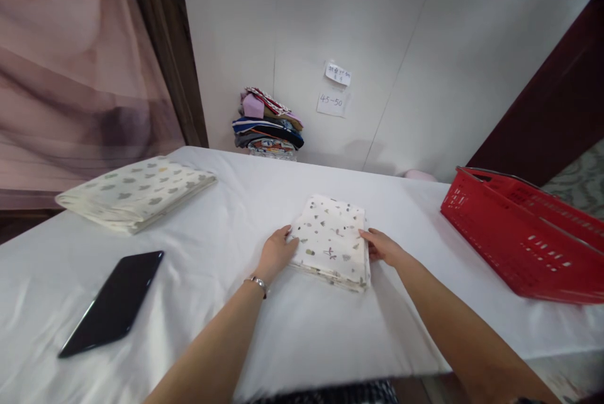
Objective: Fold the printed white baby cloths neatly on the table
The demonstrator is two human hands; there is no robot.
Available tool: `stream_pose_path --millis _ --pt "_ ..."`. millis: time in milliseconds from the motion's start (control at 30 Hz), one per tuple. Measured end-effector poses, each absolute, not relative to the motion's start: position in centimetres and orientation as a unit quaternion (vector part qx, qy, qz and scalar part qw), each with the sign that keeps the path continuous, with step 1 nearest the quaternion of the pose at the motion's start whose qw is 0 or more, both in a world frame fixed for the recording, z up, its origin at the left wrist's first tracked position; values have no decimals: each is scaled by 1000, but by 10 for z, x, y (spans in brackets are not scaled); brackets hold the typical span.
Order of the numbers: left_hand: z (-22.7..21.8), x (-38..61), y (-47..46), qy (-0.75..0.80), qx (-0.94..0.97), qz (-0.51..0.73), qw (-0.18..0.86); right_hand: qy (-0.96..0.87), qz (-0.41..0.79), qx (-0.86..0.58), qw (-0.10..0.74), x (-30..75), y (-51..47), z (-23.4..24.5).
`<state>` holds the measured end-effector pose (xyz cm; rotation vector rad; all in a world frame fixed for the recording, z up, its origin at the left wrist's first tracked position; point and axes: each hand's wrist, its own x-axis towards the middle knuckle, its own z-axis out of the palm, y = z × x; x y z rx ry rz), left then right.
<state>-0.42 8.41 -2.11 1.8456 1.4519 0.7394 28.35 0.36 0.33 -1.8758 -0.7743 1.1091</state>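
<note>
A folded cloth (330, 241) lies a little below the centre of the frame, flat on the white table (302, 328); it is the thing between both hands. It is cream white with small scattered prints in green, brown and dull red; it is folded into a thick, nearly square packet, and several layers show along its lower edge and at its lower right corner. Its top face is smooth.

The left hand (276, 253) is at the left edge of the cloth, with the back of the hand up; its fingertips touch the edge and the thumb reaches toward the upper left corner. A thin bracelet (257, 282) sits on this wrist. The right hand (383, 246) is at the right edge; its thumb lies on the border of the cloth and the other fingers stay beside it. For both hands I cannot tell whether the fingers go under the layers and pinch them or only rest against the sides.

At the left of the frame lies a second folded cloth (136, 193), bigger, pale with grey-green shapes; below it, well apart, lies a black phone (113, 302) with a dark screen. At the right edge stands a red basket (523, 234). Behind the table, by the wall at upper centre, is a pile of clothes (267, 122); two paper notes (333, 102) hang beside it.
</note>
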Motion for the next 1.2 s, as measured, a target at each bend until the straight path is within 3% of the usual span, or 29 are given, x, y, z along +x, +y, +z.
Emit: stream_pose_path --millis 100,367,533,633,867,1000,1200 --pt "-24 -4 86 554 717 281 315 -319 462 -728 394 282 5 2" --pt "-19 -1 75 534 737 285 299 -329 366 -714 497 283 21 -2" --pt "-12 5 58 502 785 219 290 -348 316 -805 362 307 28 0" --pt "-12 6 55 489 803 203 273 -360 286 -827 324 315 26 2" --pt "-24 12 57 378 850 330 162 -609 13 -763 219 283 38 18" --pt "-30 13 58 265 895 316 170 -664 -3 -733 149 273 60 17" --pt "-32 13 57 298 888 289 199 -596 75 -799 17 295 76 -11"
